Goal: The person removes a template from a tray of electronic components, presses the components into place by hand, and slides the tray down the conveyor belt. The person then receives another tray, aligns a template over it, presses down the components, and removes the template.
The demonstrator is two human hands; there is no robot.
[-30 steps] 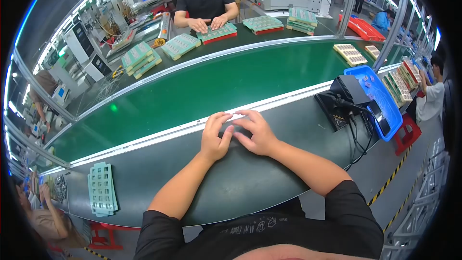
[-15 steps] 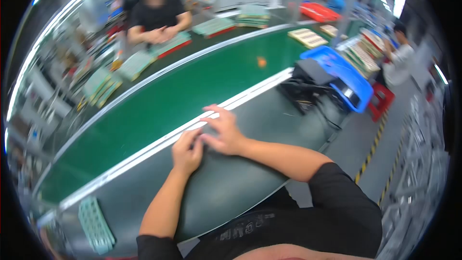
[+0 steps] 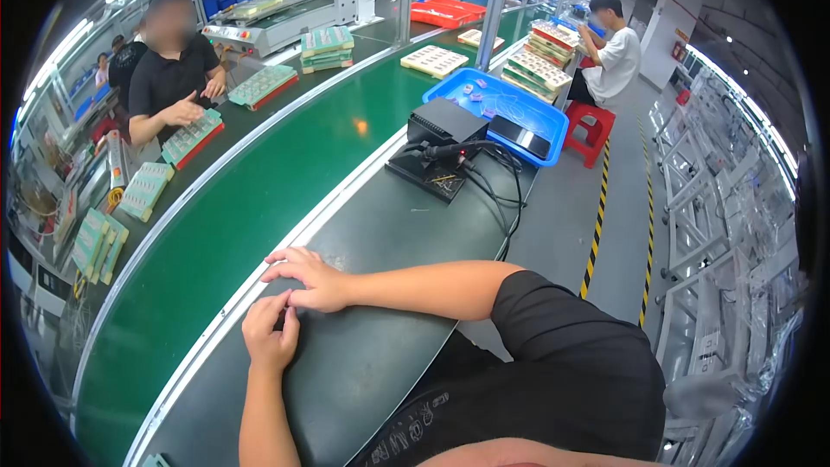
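Observation:
My left hand (image 3: 270, 330) rests on the dark grey bench top (image 3: 372, 242), its fingers loosely bent and its thumb apart from them. Against its fingertips lies the thumb side of my right hand (image 3: 316, 281). The right hand's fingers stretch over the pale metal rail (image 3: 229, 307) at the bench edge. I see nothing held in either hand. At the far end of the bench, well away from both hands, stands a black box-shaped device (image 3: 445, 125) with cables (image 3: 497, 195).
Beyond the rail runs a green conveyor belt (image 3: 216, 242). A blue tray (image 3: 553, 134) with a phone (image 3: 519, 137) sits behind the device. Across the belt a person in black (image 3: 177, 78) works at green trays (image 3: 194, 134). Near a red stool (image 3: 590, 134) sits another person (image 3: 616, 60).
The view has swung right and up, so the device and blue tray show more fully. The green tray at lower left is nearly out of frame. My hands stay together at the rail.

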